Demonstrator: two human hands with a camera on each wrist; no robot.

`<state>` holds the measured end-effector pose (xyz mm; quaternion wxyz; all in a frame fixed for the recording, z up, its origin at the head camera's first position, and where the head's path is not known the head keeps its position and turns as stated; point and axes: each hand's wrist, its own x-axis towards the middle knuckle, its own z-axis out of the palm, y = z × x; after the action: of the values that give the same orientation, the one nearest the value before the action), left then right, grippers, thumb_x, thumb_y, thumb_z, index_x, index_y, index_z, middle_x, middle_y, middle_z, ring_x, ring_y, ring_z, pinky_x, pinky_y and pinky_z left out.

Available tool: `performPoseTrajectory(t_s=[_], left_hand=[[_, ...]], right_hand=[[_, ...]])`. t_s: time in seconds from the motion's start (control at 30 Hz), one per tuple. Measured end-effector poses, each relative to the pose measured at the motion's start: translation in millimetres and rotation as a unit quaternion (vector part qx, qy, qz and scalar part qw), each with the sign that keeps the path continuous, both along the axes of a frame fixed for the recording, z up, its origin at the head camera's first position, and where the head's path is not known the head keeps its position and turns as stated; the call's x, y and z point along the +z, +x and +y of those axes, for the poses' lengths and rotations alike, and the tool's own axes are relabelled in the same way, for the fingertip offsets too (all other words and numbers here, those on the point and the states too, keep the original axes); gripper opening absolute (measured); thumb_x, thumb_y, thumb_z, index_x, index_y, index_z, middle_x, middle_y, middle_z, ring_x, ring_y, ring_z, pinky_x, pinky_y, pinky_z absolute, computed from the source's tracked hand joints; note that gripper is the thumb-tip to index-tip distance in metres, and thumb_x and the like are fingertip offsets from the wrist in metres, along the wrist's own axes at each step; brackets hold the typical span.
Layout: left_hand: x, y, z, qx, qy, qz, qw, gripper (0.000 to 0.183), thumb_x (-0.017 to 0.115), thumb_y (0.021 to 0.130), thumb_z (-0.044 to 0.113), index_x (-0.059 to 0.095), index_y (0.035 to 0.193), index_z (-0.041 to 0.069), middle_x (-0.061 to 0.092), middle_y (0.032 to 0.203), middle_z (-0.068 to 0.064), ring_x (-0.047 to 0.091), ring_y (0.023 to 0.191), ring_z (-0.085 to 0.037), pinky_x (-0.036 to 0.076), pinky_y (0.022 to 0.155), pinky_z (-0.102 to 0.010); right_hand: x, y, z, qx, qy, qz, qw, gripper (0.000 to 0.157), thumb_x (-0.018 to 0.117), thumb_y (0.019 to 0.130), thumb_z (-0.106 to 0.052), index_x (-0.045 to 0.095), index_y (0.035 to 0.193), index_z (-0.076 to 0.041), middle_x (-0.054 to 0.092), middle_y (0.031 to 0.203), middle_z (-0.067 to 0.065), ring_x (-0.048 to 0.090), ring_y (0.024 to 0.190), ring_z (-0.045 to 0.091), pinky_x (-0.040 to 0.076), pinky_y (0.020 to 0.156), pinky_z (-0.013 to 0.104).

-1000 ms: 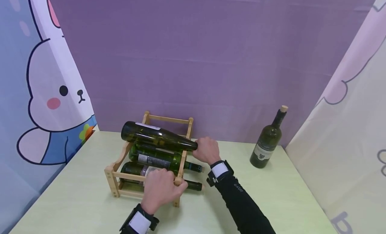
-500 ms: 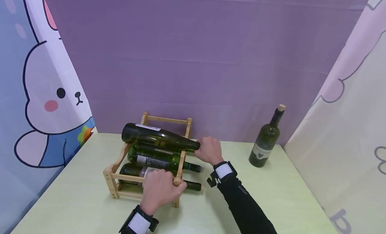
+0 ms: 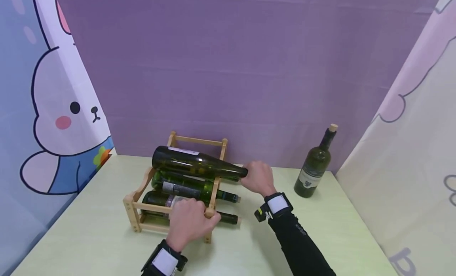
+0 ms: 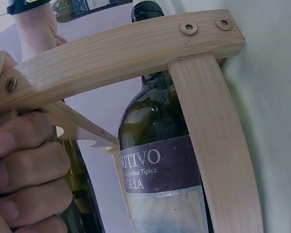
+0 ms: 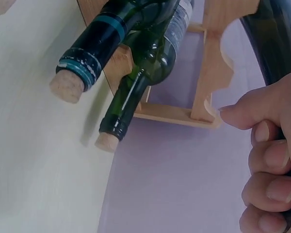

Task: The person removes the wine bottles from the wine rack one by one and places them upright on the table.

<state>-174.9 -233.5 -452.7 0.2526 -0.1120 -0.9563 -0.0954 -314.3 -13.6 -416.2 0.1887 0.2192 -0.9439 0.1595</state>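
Note:
My right hand (image 3: 258,177) grips the neck of a dark green wine bottle (image 3: 194,162), which lies across the top of a wooden wine rack (image 3: 151,207). Its base points left and its neck slopes down to the right. In the right wrist view, the curled fingers (image 5: 274,191) wrap around the dark neck (image 5: 276,39). My left hand (image 3: 190,222) holds the rack's near right corner, fingers curled over the wood. Beneath the held bottle lie a green bottle (image 3: 181,188) and a nearer bottle with a purple-and-white label (image 4: 160,165), partly hidden by my left hand.
A corked wine bottle (image 3: 313,169) stands upright on the pale table (image 3: 263,244) at the right. Two corks (image 5: 67,86) stick out from the rack in the right wrist view. A purple backdrop (image 3: 249,70) closes off the rear, with patterned cloth (image 3: 67,121) on the left.
My right hand has moved right, drawing the top wine bottle along the same way, so its neck reaches farther past the rack. The left hand and the rack stay in place.

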Motion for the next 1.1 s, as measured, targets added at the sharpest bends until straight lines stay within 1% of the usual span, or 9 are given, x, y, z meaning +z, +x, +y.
performPoseTrajectory(t_s=[0.17,0.27,0.4,0.53,0.73,0.97,1.1], left_hand=[[-0.3,0.8,0,0.000,0.004,-0.011,0.9999,0.063,0.067,0.080,0.054,0.022,0.047,0.025,0.012,0.048,0.013,0.013,0.044,-0.006,0.010,0.044,-0.024],[-0.7,1.5,0,0.003,0.007,-0.021,0.9998,0.063,0.067,0.081,0.054,0.023,0.047,0.024,0.012,0.048,0.013,0.015,0.044,-0.006,0.010,0.045,-0.025],[-0.7,1.9,0,0.003,0.018,-0.031,0.9993,0.063,0.068,0.082,0.053,0.024,0.047,0.024,0.013,0.048,0.014,0.016,0.044,-0.006,0.011,0.045,-0.024],[0.3,1.7,0,-0.004,0.029,-0.032,0.9991,0.062,0.068,0.082,0.051,0.024,0.047,0.025,0.013,0.048,0.014,0.015,0.045,-0.006,0.010,0.046,-0.024],[0.5,2.1,0,-0.007,0.025,-0.025,0.9994,0.064,0.069,0.081,0.053,0.024,0.046,0.025,0.014,0.046,0.014,0.014,0.043,-0.004,0.010,0.045,-0.023],[-0.8,1.1,-1,-0.011,0.024,-0.003,0.9996,0.063,0.070,0.081,0.053,0.024,0.048,0.026,0.014,0.047,0.014,0.013,0.044,-0.004,0.009,0.046,-0.023],[-0.8,1.3,-2,-0.012,0.019,-0.004,0.9997,0.065,0.069,0.083,0.056,0.024,0.049,0.025,0.014,0.047,0.014,0.015,0.043,-0.005,0.010,0.046,-0.024]], right_hand=[[4.3,4.3,9,-0.005,-0.003,0.000,1.000,0.036,0.071,0.075,-0.014,0.042,0.055,-0.021,0.031,0.051,-0.010,0.031,0.048,0.010,0.020,0.048,0.026],[6.9,6.9,15,-0.005,-0.009,-0.003,1.000,0.038,0.070,0.075,-0.013,0.039,0.055,-0.022,0.030,0.052,-0.010,0.031,0.048,0.010,0.020,0.048,0.026],[10.0,10.1,24,-0.006,-0.012,0.000,1.000,0.035,0.071,0.074,-0.013,0.042,0.055,-0.022,0.032,0.052,-0.011,0.032,0.048,0.010,0.021,0.048,0.026],[12.9,13.8,31,-0.008,-0.012,0.003,1.000,0.035,0.071,0.074,-0.013,0.043,0.056,-0.022,0.033,0.052,-0.010,0.032,0.048,0.010,0.020,0.048,0.026],[17.0,20.8,43,-0.007,-0.008,0.001,1.000,0.037,0.070,0.075,-0.013,0.039,0.056,-0.022,0.030,0.053,-0.010,0.028,0.048,0.010,0.018,0.048,0.026],[21.9,31.3,58,-0.016,-0.015,-0.007,1.000,0.030,0.072,0.072,-0.012,0.048,0.056,-0.020,0.036,0.052,-0.010,0.033,0.048,0.011,0.021,0.048,0.026],[21.8,36.3,66,-0.023,-0.012,-0.010,1.000,0.029,0.073,0.073,-0.013,0.050,0.057,-0.019,0.038,0.053,-0.010,0.035,0.048,0.011,0.023,0.048,0.027]])
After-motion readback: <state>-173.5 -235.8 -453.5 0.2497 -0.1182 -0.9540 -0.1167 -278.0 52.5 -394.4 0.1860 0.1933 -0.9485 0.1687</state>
